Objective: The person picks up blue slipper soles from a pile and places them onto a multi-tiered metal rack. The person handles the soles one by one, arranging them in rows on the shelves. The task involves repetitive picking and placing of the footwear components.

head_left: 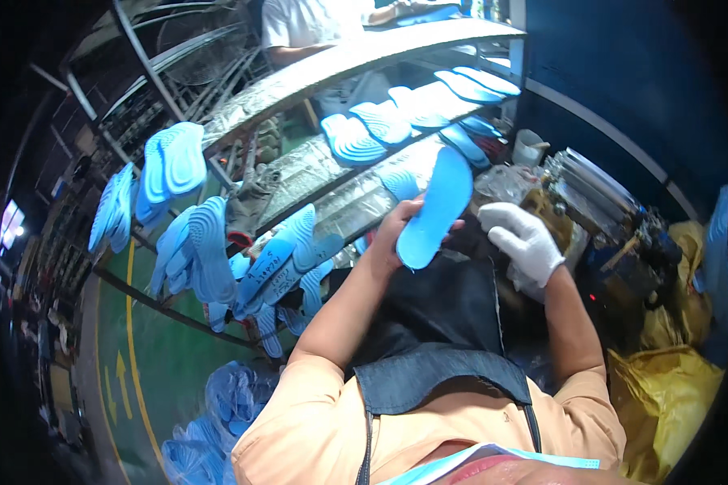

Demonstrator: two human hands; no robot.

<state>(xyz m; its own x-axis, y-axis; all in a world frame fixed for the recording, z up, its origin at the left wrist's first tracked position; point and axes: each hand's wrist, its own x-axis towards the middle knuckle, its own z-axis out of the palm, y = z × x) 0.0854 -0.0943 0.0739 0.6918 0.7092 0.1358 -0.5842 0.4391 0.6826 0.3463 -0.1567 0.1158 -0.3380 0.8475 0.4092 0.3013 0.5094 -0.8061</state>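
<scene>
A plain blue shoe insole point(437, 210) is tilted upright in front of me, its broad end toward the rack and its rounded heel toward my apron. Bare, my left hand point(398, 228) grips it along the left edge, with fingertips showing past the right edge. To the right of the insole is my right hand point(522, 241) in a white glove, apart from it and with nothing seen in it. The gloved fingers are stretched out loosely toward the insole. Beyond my hands, more ridged blue insoles point(352, 139) lie on a rack shelf.
Blue insoles point(171, 166) hang over the rack's left end, some with handwriting. Behind the upper shelf point(364, 50), a person in a white shirt point(315, 26) works. At right are a white cup point(529, 147), machinery point(607, 198) and a yellow sack point(667, 396). Bagged insoles point(210, 432) lie lower left.
</scene>
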